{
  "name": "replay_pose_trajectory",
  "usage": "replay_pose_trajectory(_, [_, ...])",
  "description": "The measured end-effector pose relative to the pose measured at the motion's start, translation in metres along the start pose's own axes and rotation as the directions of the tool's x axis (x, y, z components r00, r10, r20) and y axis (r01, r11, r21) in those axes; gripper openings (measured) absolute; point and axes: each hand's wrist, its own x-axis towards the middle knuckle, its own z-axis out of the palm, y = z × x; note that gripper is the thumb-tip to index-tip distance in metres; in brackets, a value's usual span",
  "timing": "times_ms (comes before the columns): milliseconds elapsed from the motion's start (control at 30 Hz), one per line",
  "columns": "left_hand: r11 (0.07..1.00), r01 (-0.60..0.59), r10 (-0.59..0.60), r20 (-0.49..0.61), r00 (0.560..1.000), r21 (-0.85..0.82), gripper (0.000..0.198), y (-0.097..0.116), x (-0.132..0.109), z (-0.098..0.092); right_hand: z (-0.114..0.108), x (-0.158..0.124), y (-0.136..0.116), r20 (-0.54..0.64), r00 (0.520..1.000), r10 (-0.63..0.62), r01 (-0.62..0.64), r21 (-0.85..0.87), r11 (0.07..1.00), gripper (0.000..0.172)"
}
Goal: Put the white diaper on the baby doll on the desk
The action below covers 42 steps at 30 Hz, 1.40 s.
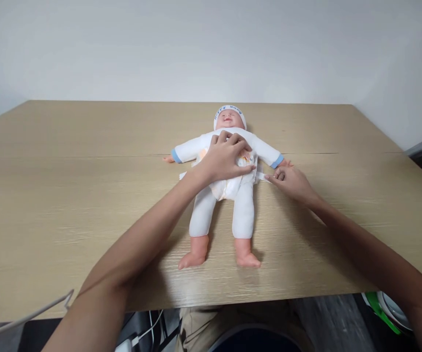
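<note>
Just past the near edge of the table, the doll is lying on its back, feet toward the person, its long axis running straight away. Farther up, the white diaper is sitting around its hips. At its right side, a side tab is stretching crosswise to the doll; the right hand is pinching its outer end between thumb and finger, so the diaper is lying directly leftward of that hand. The left hand is resting over the diaper's front, nearer to it, fingers spread and not closing on anything. Beyond both hands, the doll's cap is pointing toward the wall.
</note>
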Motion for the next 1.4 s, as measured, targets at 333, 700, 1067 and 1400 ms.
replay_pose_trajectory(333, [1.0, -0.013, 0.013, -0.038, 0.999, -0.015, 0.054, 0.003, -0.002, 0.003, -0.039, 0.024, -0.036, 0.185, 0.979, -0.082, -0.007, 0.438, 0.899, 0.058])
replay_pose_trajectory(700, [0.999, 0.03, -0.031, -0.033, 0.999, -0.036, 0.073, -0.002, -0.002, 0.002, -0.007, 0.066, -0.102, 0.237, 0.964, -0.119, -0.005, 0.466, 0.885, 0.042])
replay_pose_trajectory(1067, [0.994, 0.039, -0.045, -0.06, 0.997, -0.098, 0.085, 0.0, -0.004, 0.003, 0.008, 0.029, -0.076, -0.317, 0.822, -0.474, 0.543, 0.183, 0.819, 0.021])
replay_pose_trajectory(1400, [0.956, -0.154, 0.099, -0.22, 0.971, -0.25, 0.08, -0.01, -0.014, 0.0, 0.034, 0.013, -0.05, -0.256, 0.638, -0.726, 0.763, 0.082, 0.641, 0.053])
